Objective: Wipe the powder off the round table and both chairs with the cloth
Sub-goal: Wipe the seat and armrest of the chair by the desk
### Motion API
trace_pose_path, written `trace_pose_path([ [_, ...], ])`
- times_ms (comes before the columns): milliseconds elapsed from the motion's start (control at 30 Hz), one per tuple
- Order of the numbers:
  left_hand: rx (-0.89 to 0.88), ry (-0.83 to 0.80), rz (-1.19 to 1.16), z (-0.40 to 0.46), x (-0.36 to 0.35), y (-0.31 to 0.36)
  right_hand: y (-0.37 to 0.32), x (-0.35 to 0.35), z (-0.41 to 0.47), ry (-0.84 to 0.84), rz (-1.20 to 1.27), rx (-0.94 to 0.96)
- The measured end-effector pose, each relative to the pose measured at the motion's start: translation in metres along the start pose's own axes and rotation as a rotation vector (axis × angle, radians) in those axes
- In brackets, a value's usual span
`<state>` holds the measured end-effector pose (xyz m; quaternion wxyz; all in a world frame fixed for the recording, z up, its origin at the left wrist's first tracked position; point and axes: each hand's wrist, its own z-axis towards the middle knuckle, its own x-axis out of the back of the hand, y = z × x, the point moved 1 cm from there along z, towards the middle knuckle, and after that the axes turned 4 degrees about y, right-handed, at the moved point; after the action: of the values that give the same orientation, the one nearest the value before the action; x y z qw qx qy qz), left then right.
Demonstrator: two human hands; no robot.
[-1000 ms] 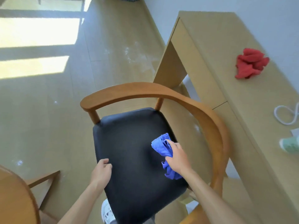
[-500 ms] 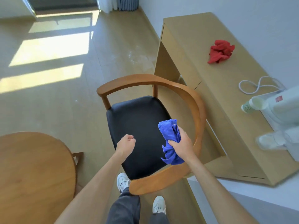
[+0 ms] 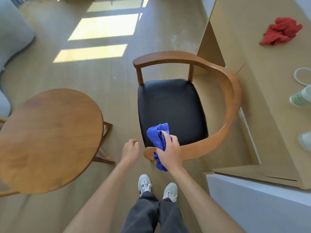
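A wooden chair (image 3: pixel 225 91) with a curved armrest and a black seat (image 3: pixel 170 108) stands in the middle, beside a light wooden desk. My right hand (image 3: pixel 170 153) grips a bunched blue cloth (image 3: pixel 158 135) over the seat's near edge and the near end of the armrest. My left hand (image 3: pixel 131 149) hovers just left of the chair with loosely curled fingers, holding nothing. The round wooden table (image 3: pixel 48 137) is at the lower left. No powder shows on the seat or the table top. The second chair is almost entirely out of view.
The desk (image 3: pixel 262 91) on the right carries a red cloth (image 3: pixel 281 31), a white cable loop (image 3: pixel 301 78) and pale green bottles (image 3: pixel 300 99). White powder marks lie on the floor (image 3: pixel 178 40) beyond the chair. My feet (image 3: pixel 158 187) stand just behind the chair.
I have straightened up and stepped back, so the round table has come into view. My right hand with the cloth has drawn back from the seat to its near edge; my left hand left the seat.
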<state>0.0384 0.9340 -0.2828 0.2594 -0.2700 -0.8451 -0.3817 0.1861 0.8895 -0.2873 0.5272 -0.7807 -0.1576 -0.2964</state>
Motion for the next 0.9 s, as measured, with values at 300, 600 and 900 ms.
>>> trace_pose_path([
  [300,0.014,-0.017,0.044,0.023,-0.017,-0.058,0.030,-0.084,-0.015,0.030,-0.542,0.327],
  [600,-0.448,-0.143,0.441,0.013,-0.069,-0.036,0.134,0.011,0.002,0.285,-0.664,0.302],
  [900,-0.620,-0.150,0.783,0.033,-0.115,-0.026,0.147,0.016,0.026,0.619,-0.607,-0.030],
])
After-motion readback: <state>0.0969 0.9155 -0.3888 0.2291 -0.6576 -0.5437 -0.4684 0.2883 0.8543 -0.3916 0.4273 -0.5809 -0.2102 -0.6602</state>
